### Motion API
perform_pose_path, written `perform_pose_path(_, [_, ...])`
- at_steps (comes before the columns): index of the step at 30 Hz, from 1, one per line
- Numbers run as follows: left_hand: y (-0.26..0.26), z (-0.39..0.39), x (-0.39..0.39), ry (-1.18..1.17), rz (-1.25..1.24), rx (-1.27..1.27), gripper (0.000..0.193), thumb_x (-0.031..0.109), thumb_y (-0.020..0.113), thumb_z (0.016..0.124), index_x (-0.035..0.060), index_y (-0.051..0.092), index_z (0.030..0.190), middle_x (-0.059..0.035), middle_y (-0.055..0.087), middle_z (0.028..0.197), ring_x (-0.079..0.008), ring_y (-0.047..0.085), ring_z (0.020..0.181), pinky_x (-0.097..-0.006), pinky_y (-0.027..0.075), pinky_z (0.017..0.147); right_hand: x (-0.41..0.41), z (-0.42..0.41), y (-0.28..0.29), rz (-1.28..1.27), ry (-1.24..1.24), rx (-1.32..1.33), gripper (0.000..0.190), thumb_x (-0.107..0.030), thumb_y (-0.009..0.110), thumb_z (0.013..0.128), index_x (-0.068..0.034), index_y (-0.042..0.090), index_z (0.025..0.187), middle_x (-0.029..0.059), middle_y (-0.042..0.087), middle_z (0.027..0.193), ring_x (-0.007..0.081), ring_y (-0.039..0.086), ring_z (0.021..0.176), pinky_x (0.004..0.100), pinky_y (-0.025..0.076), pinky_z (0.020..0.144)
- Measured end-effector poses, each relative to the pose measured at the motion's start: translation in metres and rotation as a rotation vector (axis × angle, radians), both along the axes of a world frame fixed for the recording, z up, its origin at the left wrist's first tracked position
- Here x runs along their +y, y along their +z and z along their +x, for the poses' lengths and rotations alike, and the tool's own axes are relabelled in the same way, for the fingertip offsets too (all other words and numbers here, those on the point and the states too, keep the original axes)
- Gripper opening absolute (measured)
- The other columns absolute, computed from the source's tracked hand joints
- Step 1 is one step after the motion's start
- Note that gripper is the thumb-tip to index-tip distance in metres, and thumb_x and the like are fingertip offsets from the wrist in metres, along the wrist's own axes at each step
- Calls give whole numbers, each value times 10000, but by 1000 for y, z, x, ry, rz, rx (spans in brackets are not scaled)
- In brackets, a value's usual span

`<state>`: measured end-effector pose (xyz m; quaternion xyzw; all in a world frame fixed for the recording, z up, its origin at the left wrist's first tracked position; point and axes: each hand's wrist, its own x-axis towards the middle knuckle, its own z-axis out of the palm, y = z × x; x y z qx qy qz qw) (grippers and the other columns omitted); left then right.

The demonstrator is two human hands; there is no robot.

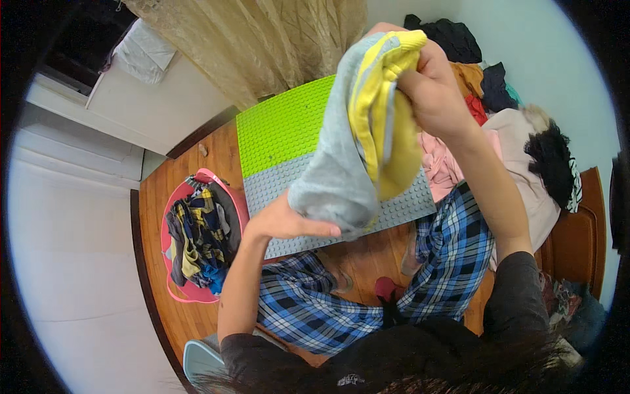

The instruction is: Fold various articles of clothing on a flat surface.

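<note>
A light-grey garment with yellow panels and yellow ribbed trim (330,152) is held up in the air in front of me. My right hand (435,93) grips its yellow ribbed edge at the top. At the lower left end, my left hand (283,219) has hold of the grey cloth, with the thumb in front and the fingers hidden by the fabric. Beneath the garment is a table topped with studded building-block baseplates, one lime green (280,130) and one grey (275,192).
A pink basket (241,202) full of clothes stands on the wooden floor (152,236) at left. Piled clothes lie at right, among them a pink garment (438,165), a cream garment (512,147) and black cloth (453,39). Behind the table hangs a beige curtain (275,44).
</note>
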<state>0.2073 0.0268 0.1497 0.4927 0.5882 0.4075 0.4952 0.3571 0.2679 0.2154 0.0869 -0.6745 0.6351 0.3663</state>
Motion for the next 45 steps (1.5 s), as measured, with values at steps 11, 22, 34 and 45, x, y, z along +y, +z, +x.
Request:
perform_pose_path(11, [-37, -8, -15, -36, 18, -69, 744, 119, 875, 783, -12, 503, 1413, -94, 641, 1314, -205, 571, 1219, -350, 450, 1060, 17, -73, -14, -36, 242, -440, 245, -156, 627, 955, 5, 672, 1133, 36, 713, 1010, 92, 657, 869, 266, 535, 788])
perform_pose_path(22, [-156, -55, 16, 565, 57, 839, 706, 279, 804, 782, -46, 517, 1339, -289, 485, 1381, -432, 448, 1313, -470, 369, 1122, 90, -160, -178, 1041, -501, -790, 563, -235, 707, 812, -8, 538, 1299, 225, 612, 1208, 400, 591, 1161, 469, 496, 990])
perform_pose_path(34, [-135, 6, 8, -86, 180, 1044, 610, 357, 786, 794, 20, 583, 1260, -257, 495, 1348, -445, 471, 1254, -508, 385, 1092, 6, -19, -216, 1378, 147, -831, 984, -366, 765, 770, -20, 280, 1553, 266, 294, 1591, 432, 265, 1490, 514, 265, 1208])
perform_pose_path(45, [-166, 59, -29, -332, 222, 1473, 846, 209, 732, 779, -25, 350, 1497, -275, 305, 1579, -473, 353, 1423, -534, 348, 1153, -65, 70, -223, 1448, 95, -544, 819, -219, 701, 793, 103, 357, 1463, 253, 385, 1533, 362, 343, 1469, 460, 280, 1209])
